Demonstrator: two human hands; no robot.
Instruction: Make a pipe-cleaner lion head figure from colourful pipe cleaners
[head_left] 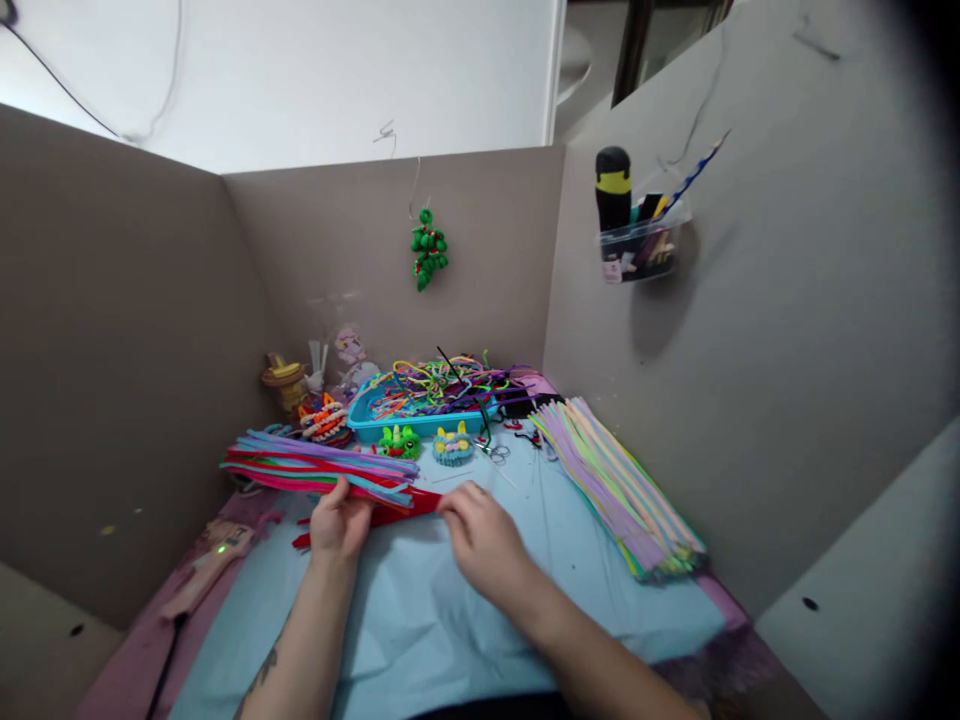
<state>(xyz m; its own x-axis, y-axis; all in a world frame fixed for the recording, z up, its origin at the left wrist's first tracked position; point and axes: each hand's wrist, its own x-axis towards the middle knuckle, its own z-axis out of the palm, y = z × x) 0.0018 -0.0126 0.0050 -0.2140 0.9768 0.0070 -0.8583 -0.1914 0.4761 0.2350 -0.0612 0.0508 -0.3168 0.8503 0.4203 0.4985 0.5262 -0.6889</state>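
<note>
A thick bundle of pipe cleaners [300, 462] in purple, blue, red and pink lies across my left hand [341, 522]. That hand supports it from below, with the thumb up against the near side and the fingers hidden beneath. My right hand [480, 540] is closed in a pinch on the right end of some red pipe cleaners [409, 508], which stretch out under the bundle. Just beyond the hands stand a green pipe-cleaner figure [400, 443] and a blue-and-yellow one [452, 445]. Small scissors [495, 454] lie to their right.
A blue tray [420, 428] heaped with loose pipe cleaners stands at the back. More pastel pipe cleaners [615, 490] lie at the right. A glue gun [210, 570] rests at the left. Grey panels [405, 330] enclose the table; a bin of tools [637, 250] hangs on the right one.
</note>
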